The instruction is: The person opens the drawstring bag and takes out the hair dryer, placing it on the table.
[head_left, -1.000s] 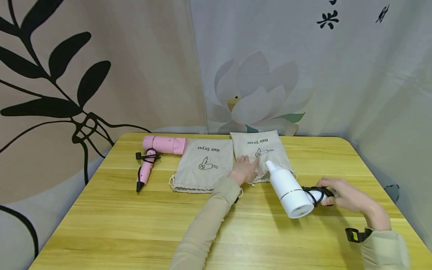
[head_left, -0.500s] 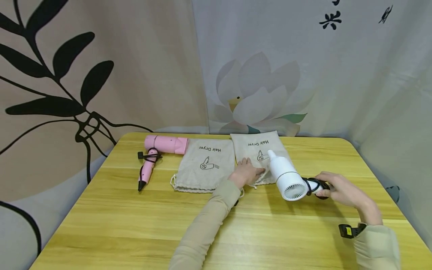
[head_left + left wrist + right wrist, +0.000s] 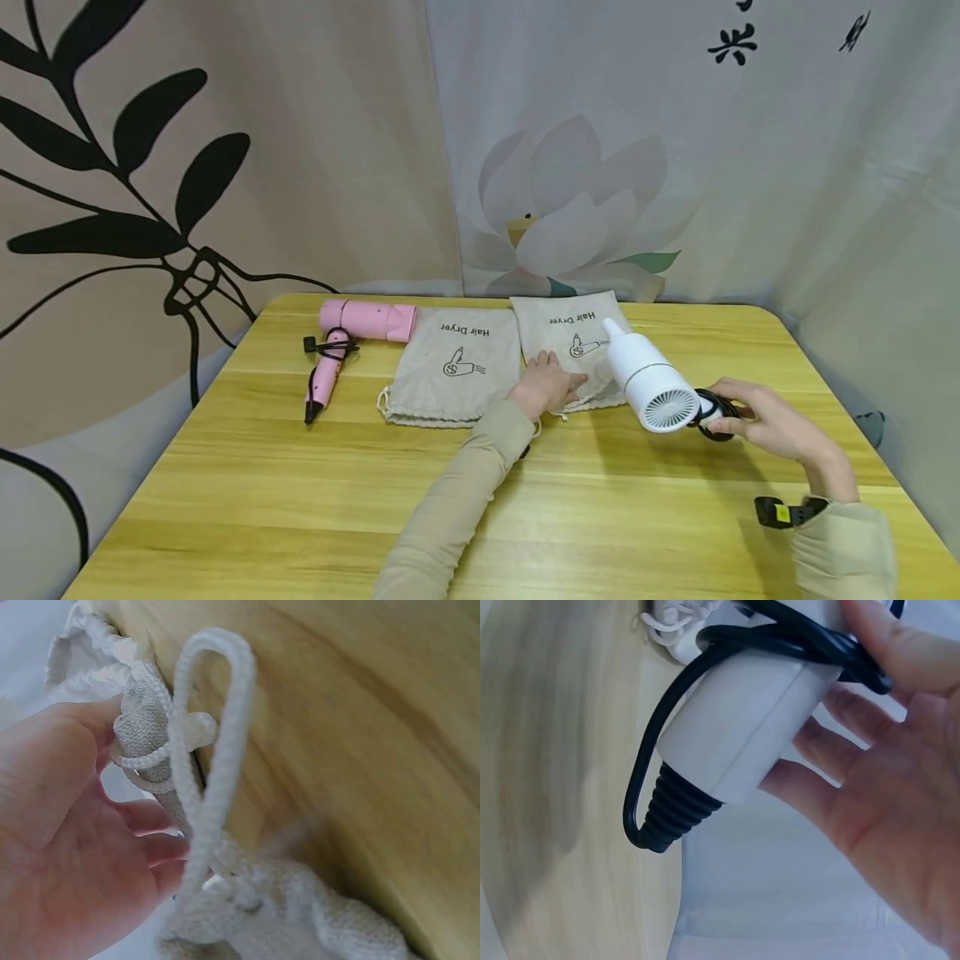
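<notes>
A white hair dryer [image 3: 648,375] hangs low above the right side of the table, nozzle toward the back and vented rear facing me. My right hand [image 3: 765,421] grips its handle [image 3: 742,720], fingers and thumb around it where the black cord [image 3: 795,637] is wound. My left hand [image 3: 546,388] rests at the near edge of the right cloth bag [image 3: 551,325], printed "Hair Dryer". In the left wrist view its thumb lies against the bag's gathered mouth [image 3: 142,724], near a looped white drawstring [image 3: 232,712]. The dryer's front overlaps this bag in the head view.
Left of my left hand lies another "Hair Dryer" drawstring bag [image 3: 450,396]. Beside it, at the table's back left, is a pink hair dryer [image 3: 367,320] with a cord wrapped around its handle. A printed curtain [image 3: 360,167] hangs behind the wooden table [image 3: 300,500].
My right hand has carried the white hair dryer toward the back of the table, and lately slightly right. My left hand has stayed at the right bag, shifting only a little.
</notes>
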Available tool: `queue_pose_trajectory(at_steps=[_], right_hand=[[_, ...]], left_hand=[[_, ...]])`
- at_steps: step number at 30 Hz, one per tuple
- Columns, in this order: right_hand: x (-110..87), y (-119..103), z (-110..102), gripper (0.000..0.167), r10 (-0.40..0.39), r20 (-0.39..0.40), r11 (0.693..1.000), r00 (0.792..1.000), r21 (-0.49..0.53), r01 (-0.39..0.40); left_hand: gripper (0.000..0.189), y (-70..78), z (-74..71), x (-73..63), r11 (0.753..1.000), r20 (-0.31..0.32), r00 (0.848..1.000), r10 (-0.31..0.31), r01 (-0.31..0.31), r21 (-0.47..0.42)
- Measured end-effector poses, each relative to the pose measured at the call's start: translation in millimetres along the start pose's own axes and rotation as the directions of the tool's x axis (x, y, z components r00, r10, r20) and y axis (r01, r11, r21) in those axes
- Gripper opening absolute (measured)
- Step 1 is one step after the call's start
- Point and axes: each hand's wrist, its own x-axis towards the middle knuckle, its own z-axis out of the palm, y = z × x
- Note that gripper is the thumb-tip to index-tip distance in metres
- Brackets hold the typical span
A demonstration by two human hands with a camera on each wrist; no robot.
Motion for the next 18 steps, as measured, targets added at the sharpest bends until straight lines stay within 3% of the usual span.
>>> queue_pose_trajectory(at_steps=[4, 9, 13, 18], right_hand=[[3.6, -2, -3, 0.023, 0.018, -0.027, 0.999, 0.999, -0.039, -0.019], [11.2, -2, -2, 0.020, 0.051, -0.059, 0.984, 0.997, -0.169, -0.060], [19.0, -1, 3, 0.021, 0.150, -0.054, 0.958, 0.987, -0.237, -0.159], [28.9, 0, 8, 0.031, 0.296, -0.033, 0.917, 0.955, -0.269, -0.293]], left_hand=[[0.047, 0.5, -1.3, -1.4, 1.000, -0.015, 1.000, 0.019, -0.019, 0.019], [0.039, 1.5, -0.2, -3.2, 0.995, -0.079, 0.993, 0.082, -0.077, 0.063], [0.028, 2.3, 1.6, -5.3, 0.994, -0.140, 0.985, 0.102, -0.095, 0.058], [0.025, 2.9, 3.5, -8.4, 0.993, -0.165, 0.980, 0.110, -0.103, 0.048]])
